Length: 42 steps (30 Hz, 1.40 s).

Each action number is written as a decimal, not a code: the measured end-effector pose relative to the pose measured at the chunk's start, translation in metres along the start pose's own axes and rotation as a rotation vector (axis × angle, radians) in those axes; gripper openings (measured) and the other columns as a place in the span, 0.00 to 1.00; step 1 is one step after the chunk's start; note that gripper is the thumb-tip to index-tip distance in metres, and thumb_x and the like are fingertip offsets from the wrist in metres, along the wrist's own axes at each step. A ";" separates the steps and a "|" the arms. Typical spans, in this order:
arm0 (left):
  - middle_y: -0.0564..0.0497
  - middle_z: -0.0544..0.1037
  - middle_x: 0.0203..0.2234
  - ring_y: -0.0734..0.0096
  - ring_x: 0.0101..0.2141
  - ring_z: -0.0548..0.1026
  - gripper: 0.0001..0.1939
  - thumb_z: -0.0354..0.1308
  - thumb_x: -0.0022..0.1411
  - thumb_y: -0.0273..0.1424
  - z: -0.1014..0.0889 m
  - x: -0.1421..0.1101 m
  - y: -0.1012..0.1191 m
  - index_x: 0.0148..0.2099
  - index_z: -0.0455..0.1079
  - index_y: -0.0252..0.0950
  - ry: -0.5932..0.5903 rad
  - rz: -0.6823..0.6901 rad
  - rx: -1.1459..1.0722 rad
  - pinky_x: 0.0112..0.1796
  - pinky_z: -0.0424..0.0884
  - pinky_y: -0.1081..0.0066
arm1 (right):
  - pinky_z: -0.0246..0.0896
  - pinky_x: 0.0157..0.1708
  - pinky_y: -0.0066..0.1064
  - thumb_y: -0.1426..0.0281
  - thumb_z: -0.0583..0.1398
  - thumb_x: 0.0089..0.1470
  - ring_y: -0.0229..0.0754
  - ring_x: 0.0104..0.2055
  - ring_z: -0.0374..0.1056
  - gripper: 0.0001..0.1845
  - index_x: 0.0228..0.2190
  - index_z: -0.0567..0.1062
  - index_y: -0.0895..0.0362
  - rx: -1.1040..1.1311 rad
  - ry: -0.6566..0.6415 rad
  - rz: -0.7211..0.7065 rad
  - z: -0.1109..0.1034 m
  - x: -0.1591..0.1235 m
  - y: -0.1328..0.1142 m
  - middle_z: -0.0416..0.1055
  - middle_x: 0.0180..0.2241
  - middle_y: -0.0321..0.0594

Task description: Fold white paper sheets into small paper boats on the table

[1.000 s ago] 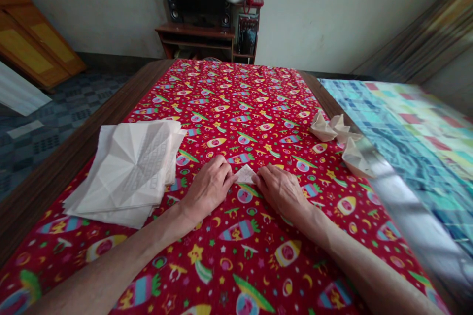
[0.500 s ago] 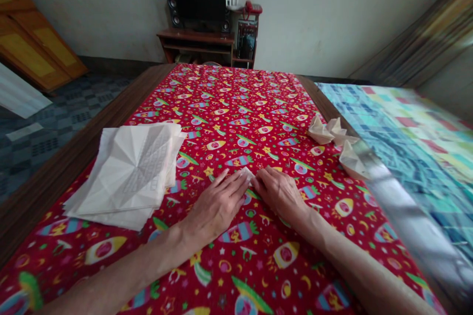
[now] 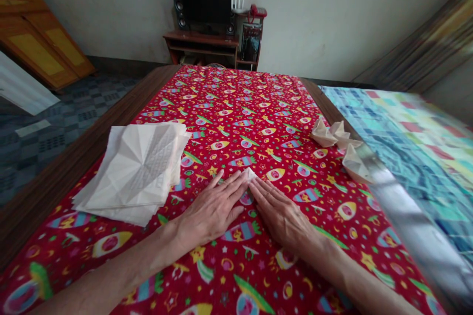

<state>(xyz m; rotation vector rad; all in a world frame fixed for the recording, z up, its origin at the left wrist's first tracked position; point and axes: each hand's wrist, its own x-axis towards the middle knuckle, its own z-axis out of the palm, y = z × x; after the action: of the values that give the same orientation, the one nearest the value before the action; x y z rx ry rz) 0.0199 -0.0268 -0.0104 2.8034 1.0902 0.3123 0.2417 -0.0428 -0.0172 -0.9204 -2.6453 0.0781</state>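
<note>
A small piece of folded white paper point(image 3: 250, 173) lies on the red patterned cloth, mostly covered by my fingertips. My left hand point(image 3: 216, 202) is flat, its fingers stretched out and their tips pressing on the paper's left side. From the right, my right hand point(image 3: 279, 214) lies palm down with straight fingers, the tips touching the paper's right edge. To the left sits a stack of creased paper squares point(image 3: 135, 172). Folded paper shapes with pointed tips point(image 3: 355, 163) stand near the table's right edge.
The red cloth point(image 3: 236, 108) with rockets and stars covers a dark wooden table point(image 3: 125, 108). Beyond it, a desk point(image 3: 201, 37) holds a monitor point(image 3: 205, 2), speakers and a red telephone point(image 3: 257, 11). A bed with a checkered cover point(image 3: 391, 138) adjoins the right side.
My right hand has flattened, its bent fingers now straightened along the paper's right side. My left fingers still press the paper. The view has shifted slightly.
</note>
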 end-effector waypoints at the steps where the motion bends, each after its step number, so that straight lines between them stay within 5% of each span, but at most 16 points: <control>1: 0.46 0.50 0.65 0.62 0.64 0.49 0.26 0.45 0.69 0.34 0.000 -0.002 -0.002 0.66 0.49 0.35 -0.002 -0.010 0.013 0.62 0.48 0.53 | 0.53 0.61 0.47 0.82 0.45 0.57 0.51 0.67 0.40 0.33 0.63 0.47 0.68 -0.009 -0.005 0.004 0.000 -0.003 0.002 0.50 0.63 0.57; 7: 0.47 0.57 0.63 0.63 0.63 0.55 0.23 0.44 0.69 0.31 -0.006 -0.014 -0.008 0.65 0.53 0.35 0.042 -0.058 0.082 0.62 0.48 0.53 | 0.59 0.58 0.47 0.82 0.46 0.57 0.51 0.65 0.47 0.34 0.64 0.46 0.67 -0.080 0.073 0.017 -0.001 -0.012 0.005 0.60 0.58 0.58; 11: 0.45 0.59 0.62 0.61 0.61 0.58 0.23 0.44 0.68 0.29 -0.008 -0.020 -0.011 0.64 0.56 0.34 0.063 -0.086 0.135 0.60 0.51 0.53 | 0.63 0.55 0.44 0.81 0.46 0.57 0.50 0.62 0.55 0.30 0.61 0.55 0.66 -0.085 0.108 0.032 -0.002 -0.011 0.007 0.64 0.56 0.57; 16: 0.44 0.70 0.55 0.62 0.56 0.66 0.17 0.45 0.68 0.29 -0.003 -0.012 -0.020 0.55 0.67 0.32 0.188 -0.092 0.093 0.57 0.60 0.56 | 0.63 0.49 0.41 0.72 0.52 0.61 0.45 0.45 0.71 0.13 0.44 0.73 0.61 -0.113 0.095 0.083 -0.011 0.011 0.010 0.75 0.42 0.49; 21: 0.47 0.78 0.43 0.65 0.44 0.73 0.13 0.48 0.66 0.27 -0.003 0.010 -0.026 0.47 0.72 0.33 0.311 -0.123 -0.031 0.48 0.70 0.64 | 0.58 0.36 0.33 0.67 0.56 0.60 0.40 0.33 0.67 0.08 0.34 0.74 0.57 -0.252 0.016 0.140 -0.013 0.041 0.016 0.72 0.29 0.40; 28: 0.46 0.76 0.42 0.65 0.44 0.72 0.15 0.48 0.65 0.24 -0.001 0.013 -0.028 0.51 0.70 0.32 0.321 -0.147 -0.092 0.47 0.70 0.64 | 0.51 0.30 0.28 0.65 0.55 0.61 0.37 0.30 0.62 0.11 0.34 0.75 0.56 -0.215 0.051 0.165 -0.003 0.041 0.029 0.68 0.29 0.38; 34: 0.46 0.75 0.41 0.65 0.44 0.72 0.18 0.47 0.65 0.24 0.004 0.011 -0.028 0.56 0.65 0.35 0.359 -0.163 -0.142 0.46 0.71 0.63 | 0.49 0.31 0.32 0.73 0.53 0.60 0.38 0.29 0.59 0.10 0.29 0.73 0.58 -0.363 0.054 0.119 -0.005 0.044 0.017 0.67 0.26 0.38; 38: 0.40 0.72 0.47 0.60 0.47 0.72 0.24 0.48 0.66 0.30 0.011 0.013 -0.021 0.63 0.56 0.32 0.443 -0.264 -0.232 0.48 0.70 0.59 | 0.49 0.30 0.33 0.73 0.54 0.59 0.39 0.28 0.59 0.10 0.28 0.72 0.58 -0.393 0.143 0.172 -0.003 0.046 0.009 0.68 0.27 0.39; 42: 0.39 0.74 0.43 0.61 0.40 0.75 0.30 0.47 0.67 0.37 0.013 0.018 -0.007 0.66 0.47 0.29 0.441 -0.331 -0.460 0.43 0.74 0.60 | 0.50 0.28 0.31 0.71 0.52 0.61 0.39 0.31 0.61 0.11 0.30 0.73 0.56 -0.339 0.240 0.240 -0.004 0.046 0.002 0.69 0.29 0.39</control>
<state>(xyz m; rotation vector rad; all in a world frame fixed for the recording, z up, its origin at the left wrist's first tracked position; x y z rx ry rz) 0.0310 -0.0095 -0.0213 2.1575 1.3294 1.0264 0.2104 -0.0132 -0.0001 -1.2651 -2.3543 -0.4099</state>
